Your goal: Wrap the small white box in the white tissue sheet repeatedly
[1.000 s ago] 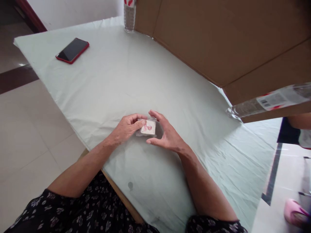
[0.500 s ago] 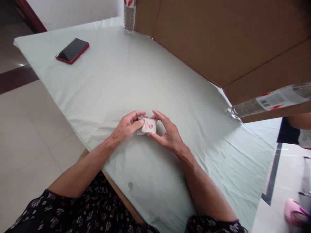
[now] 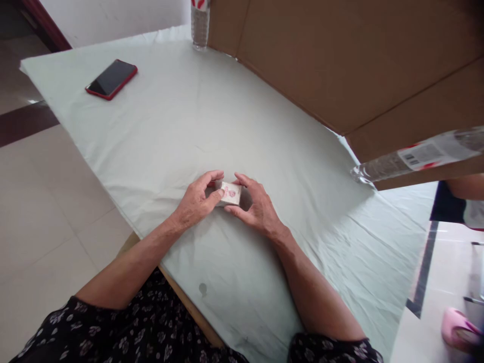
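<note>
A small white packet with a red print [image 3: 230, 193] is held between both my hands, low over the pale green tablecloth [image 3: 181, 126]. My left hand [image 3: 196, 201] pinches its left edge with thumb and fingers. My right hand [image 3: 255, 209] curls round its right side, fingers bent over the top. The packet lies nearly flat, its printed face up. Part of it is hidden by my fingers.
A red-cased phone [image 3: 111, 79] lies at the table's far left. A large cardboard box [image 3: 340, 60] fills the upper right. One plastic bottle [image 3: 199, 22] stands at the back; another [image 3: 416, 159] lies by the box. A pink shoe [image 3: 459, 335] is on the floor.
Both hands have lowered the packet and tilted it flatter toward the cloth. The hands have closed in a little around it.
</note>
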`<state>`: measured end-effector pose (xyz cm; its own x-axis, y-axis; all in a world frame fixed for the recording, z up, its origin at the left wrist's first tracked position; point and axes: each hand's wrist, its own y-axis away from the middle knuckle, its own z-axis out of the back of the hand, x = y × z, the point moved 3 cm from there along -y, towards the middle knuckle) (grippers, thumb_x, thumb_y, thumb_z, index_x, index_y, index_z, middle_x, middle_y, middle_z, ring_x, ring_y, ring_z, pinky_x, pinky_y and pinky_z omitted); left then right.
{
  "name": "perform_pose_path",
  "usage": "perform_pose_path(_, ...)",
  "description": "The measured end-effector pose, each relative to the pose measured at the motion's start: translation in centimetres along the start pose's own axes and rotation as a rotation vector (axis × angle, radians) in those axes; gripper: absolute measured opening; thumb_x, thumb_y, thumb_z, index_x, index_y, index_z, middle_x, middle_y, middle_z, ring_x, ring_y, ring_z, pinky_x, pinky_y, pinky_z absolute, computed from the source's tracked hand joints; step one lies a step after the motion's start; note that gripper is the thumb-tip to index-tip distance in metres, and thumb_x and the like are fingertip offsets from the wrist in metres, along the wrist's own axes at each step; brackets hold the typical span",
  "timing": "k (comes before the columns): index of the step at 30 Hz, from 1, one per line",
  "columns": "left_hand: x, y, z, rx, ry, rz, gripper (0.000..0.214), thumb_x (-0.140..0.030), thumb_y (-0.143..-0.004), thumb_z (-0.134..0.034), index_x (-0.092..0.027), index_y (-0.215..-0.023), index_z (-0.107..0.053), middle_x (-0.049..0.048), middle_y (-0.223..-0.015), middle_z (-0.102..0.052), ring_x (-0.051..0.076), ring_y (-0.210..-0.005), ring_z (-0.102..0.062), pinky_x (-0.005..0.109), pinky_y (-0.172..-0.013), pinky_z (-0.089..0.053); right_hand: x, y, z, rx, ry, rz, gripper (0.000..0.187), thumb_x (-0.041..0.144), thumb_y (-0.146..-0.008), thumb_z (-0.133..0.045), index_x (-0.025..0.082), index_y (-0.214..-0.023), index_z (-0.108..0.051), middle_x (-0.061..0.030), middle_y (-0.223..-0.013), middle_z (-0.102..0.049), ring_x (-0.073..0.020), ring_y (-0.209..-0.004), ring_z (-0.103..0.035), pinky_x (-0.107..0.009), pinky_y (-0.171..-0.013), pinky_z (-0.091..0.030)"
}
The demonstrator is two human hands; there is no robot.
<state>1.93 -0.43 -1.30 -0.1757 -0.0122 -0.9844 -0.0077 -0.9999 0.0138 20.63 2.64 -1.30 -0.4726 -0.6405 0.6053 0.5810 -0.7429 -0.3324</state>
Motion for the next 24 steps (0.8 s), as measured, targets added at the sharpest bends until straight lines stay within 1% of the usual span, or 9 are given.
perform_pose_path(3,-0.1,0.0,0.0,0.002,-0.022,-0.034,0.044,-0.027,-0.089,-0.061,-0.016,-0.132,-0.06,0.0141,-0.132,-0.067,0.026,-0.114,-0.065,0.043,-0.102,-0.054,-0.2,0.0,0.0,0.017,-0.025,-0.012,0.084,0.06,-0.086,-0.071,0.031,-0.156,-0.034,-0.0145,-0.144,-0.059,-0.0338,-0.126,-0.061,-0.054,-0.106,-0.048)
perform_pose_path(5,-0.1,-0.1,-0.1,0.008,-0.022,-0.053,0.044,-0.026,-0.089,-0.06,-0.015,-0.131,-0.06,0.0144,-0.131,-0.068,0.024,-0.112,-0.066,0.041,-0.1,-0.055,-0.5,0.1,-0.1,0.025,-0.044,-0.035,0.086,0.058,-0.084,-0.073,0.031,-0.156,-0.033,-0.015,-0.148,-0.056,-0.0339,-0.127,-0.061,-0.054,-0.106,-0.048)
perform_pose_path(10,0.0,-0.1,-0.2,0.02,-0.02,-0.059,0.045,-0.027,-0.089,-0.06,-0.015,-0.133,-0.059,0.0151,-0.132,-0.067,0.024,-0.112,-0.067,0.04,-0.098,-0.056,-0.9,0.3,-0.1,0.009,-0.079,-0.086,0.081,0.04,-0.083,-0.075,0.031,-0.154,-0.037,-0.0103,-0.132,-0.067,-0.031,-0.122,-0.064,-0.05,-0.104,-0.049)
perform_pose_path(14,0.1,0.0,-0.1,-0.006,-0.085,-0.071,0.044,-0.03,-0.094,-0.053,-0.014,-0.135,-0.057,0.0166,-0.135,-0.065,0.026,-0.116,-0.066,0.044,-0.1,-0.056,-0.8,0.2,0.2,-0.02,-0.104,-0.102,0.079,0.032,-0.079,-0.076,0.031,-0.151,-0.043,-0.0081,-0.127,-0.069,-0.0294,-0.119,-0.065,-0.048,-0.105,-0.048)
perform_pose_path(16,0.2,-0.1,0.2,-0.053,-0.196,-0.13,0.043,-0.029,-0.097,-0.046,-0.012,-0.135,-0.057,0.017,-0.136,-0.065,0.026,-0.121,-0.064,0.046,-0.106,-0.053,-0.8,0.2,0.4,-0.02,-0.119,-0.105,0.078,0.032,-0.078,-0.076,0.03,-0.15,-0.045,-0.0081,-0.126,-0.069,-0.0291,-0.118,-0.065,-0.048,-0.105,-0.049)
perform_pose_path(18,0.2,-0.2,0.3,-0.107,-0.352,-0.22,0.043,-0.024,-0.098,-0.04,-0.009,-0.134,-0.058,0.018,-0.136,-0.065,0.027,-0.129,-0.06,0.048,-0.112,-0.047,-0.9,0.2,0.5,-0.021,-0.135,-0.115,0.077,0.033,-0.078,-0.077,0.03,-0.148,-0.047,-0.0083,-0.126,-0.068,-0.0287,-0.117,-0.066,-0.047,-0.104,-0.05)
perform_pose_path(20,0.4,-0.3,0.2,-0.132,-0.524,-0.294,0.046,-0.02,-0.098,-0.037,-0.007,-0.136,-0.057,0.0189,-0.14,-0.063,0.027,-0.137,-0.054,0.048,-0.118,-0.041,-1.2,0.2,0.7,-0.053,-0.157,-0.124,0.075,0.034,-0.078,-0.077,0.03,-0.147,-0.048,-0.0081,-0.125,-0.068,-0.0276,-0.114,-0.066,-0.046,-0.102,-0.051)
perform_pose_path(22,0.6,-0.2,-0.2,-0.11,-0.703,-0.315,0.048,-0.022,-0.099,-0.038,-0.006,-0.141,-0.054,0.0194,-0.148,-0.057,0.029,-0.146,-0.045,0.049,-0.122,-0.035,-1.6,0.2,1.1,-0.117,-0.183,-0.132,0.073,0.034,-0.078,-0.077,0.031,-0.145,-0.049,-0.0073,-0.122,-0.068,-0.0259,-0.11,-0.067,-0.045,-0.1,-0.053)
perform_pose_path(24,0.8,0.1,-0.6,-0.045,-0.877,-0.284,0.051,-0.028,-0.1,-0.042,-0.007,-0.146,-0.051,0.0199,-0.156,-0.049,0.033,-0.151,-0.037,0.052,-0.124,-0.029,-2.1,0.2,1.5,-0.194,-0.206,-0.144,0.071,0.034,-0.078,-0.077,0.031,-0.143,-0.05,-0.0068,-0.121,-0.067,-0.0249,-0.108,-0.066,-0.044,-0.098,-0.053)
